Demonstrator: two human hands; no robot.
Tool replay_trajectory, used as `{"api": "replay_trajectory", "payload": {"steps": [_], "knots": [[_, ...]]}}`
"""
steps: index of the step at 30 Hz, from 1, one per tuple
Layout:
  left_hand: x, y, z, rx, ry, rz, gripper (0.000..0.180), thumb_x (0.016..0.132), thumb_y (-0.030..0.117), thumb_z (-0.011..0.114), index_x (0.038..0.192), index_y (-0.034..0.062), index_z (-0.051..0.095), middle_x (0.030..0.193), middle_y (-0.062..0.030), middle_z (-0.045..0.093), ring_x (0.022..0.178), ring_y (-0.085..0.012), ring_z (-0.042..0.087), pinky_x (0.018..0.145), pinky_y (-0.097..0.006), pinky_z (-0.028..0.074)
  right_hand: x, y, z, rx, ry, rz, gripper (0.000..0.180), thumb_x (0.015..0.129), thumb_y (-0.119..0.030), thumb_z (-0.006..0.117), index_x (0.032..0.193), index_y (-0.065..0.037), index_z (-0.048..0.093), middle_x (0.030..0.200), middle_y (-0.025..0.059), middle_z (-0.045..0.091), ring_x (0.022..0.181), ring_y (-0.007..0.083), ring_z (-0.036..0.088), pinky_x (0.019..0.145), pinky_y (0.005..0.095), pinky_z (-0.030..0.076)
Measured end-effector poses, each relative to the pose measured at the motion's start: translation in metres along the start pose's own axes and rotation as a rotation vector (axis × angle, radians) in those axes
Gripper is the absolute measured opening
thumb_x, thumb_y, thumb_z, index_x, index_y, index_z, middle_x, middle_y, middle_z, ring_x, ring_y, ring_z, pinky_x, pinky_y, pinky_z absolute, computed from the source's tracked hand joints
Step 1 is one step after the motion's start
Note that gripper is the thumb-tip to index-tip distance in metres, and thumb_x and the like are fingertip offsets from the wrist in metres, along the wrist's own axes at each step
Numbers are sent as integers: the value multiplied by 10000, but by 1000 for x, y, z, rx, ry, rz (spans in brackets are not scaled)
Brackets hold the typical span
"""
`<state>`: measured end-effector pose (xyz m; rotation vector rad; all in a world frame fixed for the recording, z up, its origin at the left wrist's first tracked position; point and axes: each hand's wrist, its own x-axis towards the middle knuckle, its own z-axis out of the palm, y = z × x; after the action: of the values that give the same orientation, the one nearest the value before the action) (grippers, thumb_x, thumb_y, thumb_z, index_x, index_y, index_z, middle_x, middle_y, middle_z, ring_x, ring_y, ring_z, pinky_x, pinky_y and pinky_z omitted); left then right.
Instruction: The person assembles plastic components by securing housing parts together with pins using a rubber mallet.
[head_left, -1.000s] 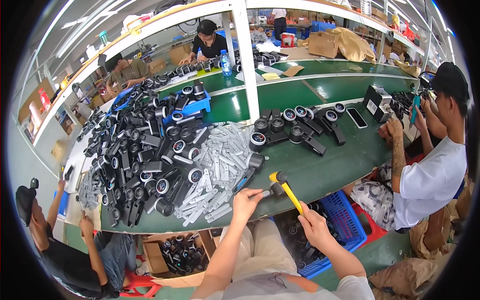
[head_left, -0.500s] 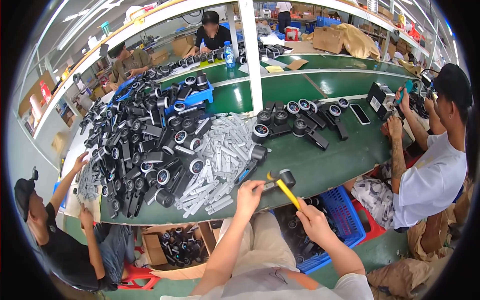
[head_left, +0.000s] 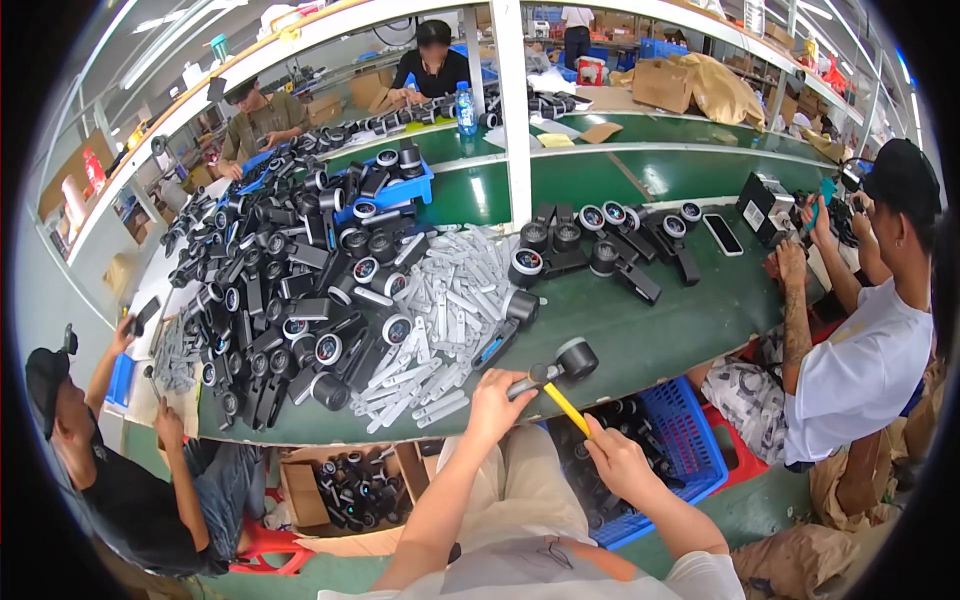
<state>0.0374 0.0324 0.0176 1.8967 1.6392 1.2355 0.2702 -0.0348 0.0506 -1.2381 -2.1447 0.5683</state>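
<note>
At the table's front edge, my left hand (head_left: pixel 497 403) is closed around the grey handle end of a black device with a round drum-shaped head (head_left: pixel 576 360). My right hand (head_left: pixel 622 462) grips a hammer by its yellow handle (head_left: pixel 567 409). The hammer's dark head lies over the device's handle, just beyond my left fingertips; whether it touches cannot be made out. Left of my hands is a heap of light grey plastic strips (head_left: pixel 455 290). A large pile of similar black devices (head_left: pixel 280 270), some with round dials, spreads beyond it.
More black devices (head_left: pixel 603 255) and a phone (head_left: pixel 722 231) lie to the right on the green table (head_left: pixel 690 310). Below the edge are a blue crate (head_left: pixel 690 440) and a cardboard box (head_left: pixel 310 497) holding devices. Co-workers sit at left (head_left: pixel 110 480), right (head_left: pixel 850 350) and across.
The hammer has come down and slightly left, with my right hand lower. The device's round head sits a little differently. The left co-worker's raised hand now holds a dark object.
</note>
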Motion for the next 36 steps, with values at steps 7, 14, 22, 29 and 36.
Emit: {"api": "replay_trajectory", "payload": {"steps": [7,14,22,29,36], "knots": [[-10,-15,8,-92,24,-59,440,711,180,791,1098,55,622,944,-139,670,930,-320,615,839,-384,484,7,-6,1,-6,-11,45,391,892,-111,593,1265,-18,526,808,160,557,644,372,601,548,431,495],[-18,-8,1,-273,15,-297,746,686,66,806,1325,98,422,985,-109,704,903,-222,679,787,-307,511,1,-17,2,25,-3,-57,428,883,-104,598,1291,-16,503,801,163,567,642,356,598,534,418,494],[-15,-19,9,-287,84,-246,748,680,32,779,1329,87,410,867,-99,702,772,-184,670,726,-294,506,7,-25,7,78,-92,-6,418,882,-86,591,1283,-4,507,776,176,569,694,359,598,609,413,495],[-13,-19,10,-302,95,-250,799,661,71,823,1336,88,396,856,-80,705,744,-146,652,689,-275,500,4,-23,10,34,-119,-2,421,874,-74,599,1278,5,511,794,175,583,681,357,597,611,408,499],[-16,-23,8,-237,79,-221,787,658,111,845,1308,76,402,969,-95,712,874,-226,684,796,-319,519,4,-21,18,-37,-164,-36,421,873,-86,597,1283,-25,520,777,167,583,672,354,596,591,411,496]]}}
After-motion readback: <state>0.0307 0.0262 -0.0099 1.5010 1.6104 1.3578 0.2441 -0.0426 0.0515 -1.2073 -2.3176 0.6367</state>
